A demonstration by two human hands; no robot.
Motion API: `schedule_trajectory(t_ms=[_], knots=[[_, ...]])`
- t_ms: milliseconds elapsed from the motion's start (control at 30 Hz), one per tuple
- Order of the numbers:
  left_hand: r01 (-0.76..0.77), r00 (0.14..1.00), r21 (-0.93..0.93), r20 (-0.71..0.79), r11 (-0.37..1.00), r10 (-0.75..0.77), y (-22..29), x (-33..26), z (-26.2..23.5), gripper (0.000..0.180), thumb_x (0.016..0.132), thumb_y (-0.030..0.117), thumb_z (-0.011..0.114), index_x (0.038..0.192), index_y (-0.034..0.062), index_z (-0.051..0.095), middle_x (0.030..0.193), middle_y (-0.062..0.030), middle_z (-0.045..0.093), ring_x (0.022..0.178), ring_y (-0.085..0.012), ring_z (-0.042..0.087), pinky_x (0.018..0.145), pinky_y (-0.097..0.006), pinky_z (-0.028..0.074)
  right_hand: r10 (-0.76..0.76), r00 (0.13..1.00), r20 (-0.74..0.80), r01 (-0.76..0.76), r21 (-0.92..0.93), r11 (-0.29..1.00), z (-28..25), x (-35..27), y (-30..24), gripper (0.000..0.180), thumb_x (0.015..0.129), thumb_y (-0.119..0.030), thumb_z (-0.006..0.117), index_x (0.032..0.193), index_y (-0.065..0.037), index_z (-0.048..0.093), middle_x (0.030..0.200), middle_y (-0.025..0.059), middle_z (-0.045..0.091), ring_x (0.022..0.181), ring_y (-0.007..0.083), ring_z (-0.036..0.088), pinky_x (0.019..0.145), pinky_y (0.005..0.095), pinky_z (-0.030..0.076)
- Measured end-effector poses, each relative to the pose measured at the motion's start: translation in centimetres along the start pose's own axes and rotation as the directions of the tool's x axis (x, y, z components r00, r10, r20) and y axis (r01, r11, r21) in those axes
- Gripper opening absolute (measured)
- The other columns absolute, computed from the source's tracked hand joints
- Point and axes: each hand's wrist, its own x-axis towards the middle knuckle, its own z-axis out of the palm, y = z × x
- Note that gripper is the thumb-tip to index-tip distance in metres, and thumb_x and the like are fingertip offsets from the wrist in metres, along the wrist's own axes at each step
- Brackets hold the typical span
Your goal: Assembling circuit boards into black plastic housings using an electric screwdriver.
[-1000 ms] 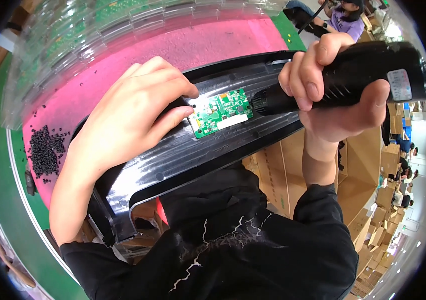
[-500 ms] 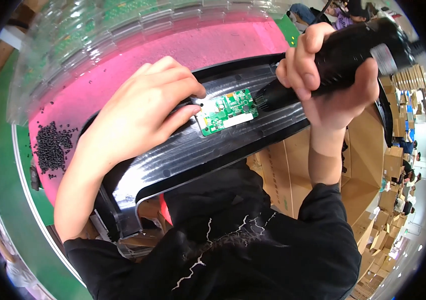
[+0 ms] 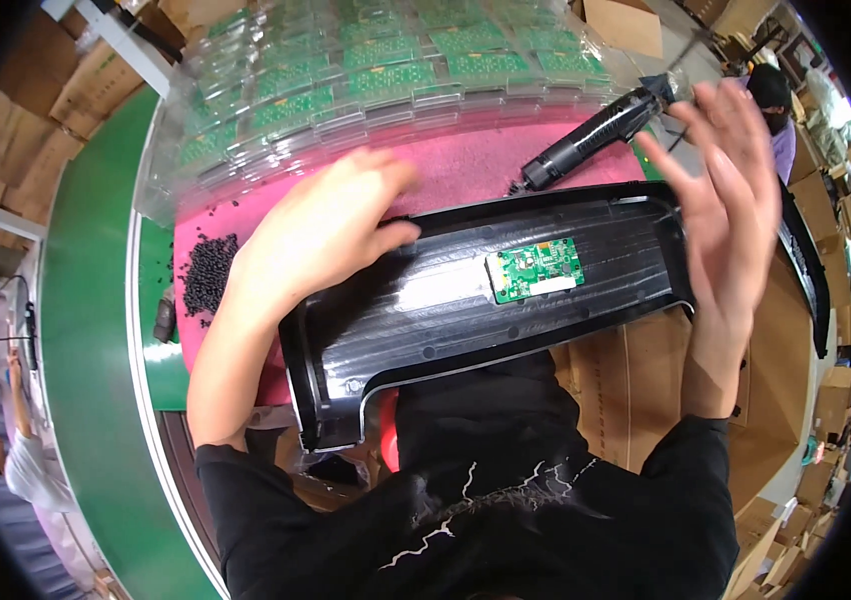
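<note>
Pressing flat on a black plastic housing (image 3: 466, 310) bearing a green circuit board (image 3: 536, 270), the left hand (image 3: 321, 235) steadies it while the right hand (image 3: 726, 190) hovers open and empty near a black electric screwdriver (image 3: 591, 135).

A long black plastic panel (image 3: 466, 310) is lying tilted across the pink mat (image 3: 466, 170), carrying 1 small green circuit board (image 3: 534, 270) near its middle.

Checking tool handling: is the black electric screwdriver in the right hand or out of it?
Out. The screwdriver lies apart from the right hand, whose fingers are spread open beside it.
</note>
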Motion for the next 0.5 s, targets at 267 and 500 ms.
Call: schedule_trajectory(t_ms=[267, 500], knots=[[0.271, 0.950, 0.140, 0.121, 0.952, -0.288, -2.2, -4.0, 0.5, 0.021, 0.084, 0.012, 0.065, 0.096, -0.0030, 0.055, 0.093, -0.0217, 0.060, 0.091, -0.0432, 0.058, 0.077, -0.047, 0.048, -0.597, 0.627, 0.500, 0.674, 0.035, 0.738, -5.0, 2.0, -5.0, 0.064, 0.091, -0.033, 0.059, 0.146, -0.009, 0.035, 0.148, 0.0162, 0.037, 0.136, 0.0364, 0.035, 0.110, 0.0657, 0.027], [0.265, 0.949, 0.198, 0.123, 0.944, -0.292, 1.3, -3.8, 1.8, 0.017, 0.081, 0.016, 0.066, 0.087, 0.0027, 0.056, 0.086, -0.0164, 0.060, 0.085, -0.0373, 0.059, 0.075, -0.047, 0.050, -0.803, 0.194, 0.563, 0.971, 0.009, 0.241, -21.8, 4.2, -6.0, 0.061, 0.090, -0.030, 0.059, 0.143, -0.007, 0.037, 0.147, 0.0176, 0.037, 0.134, 0.0362, 0.035, 0.109, 0.0617, 0.028]])
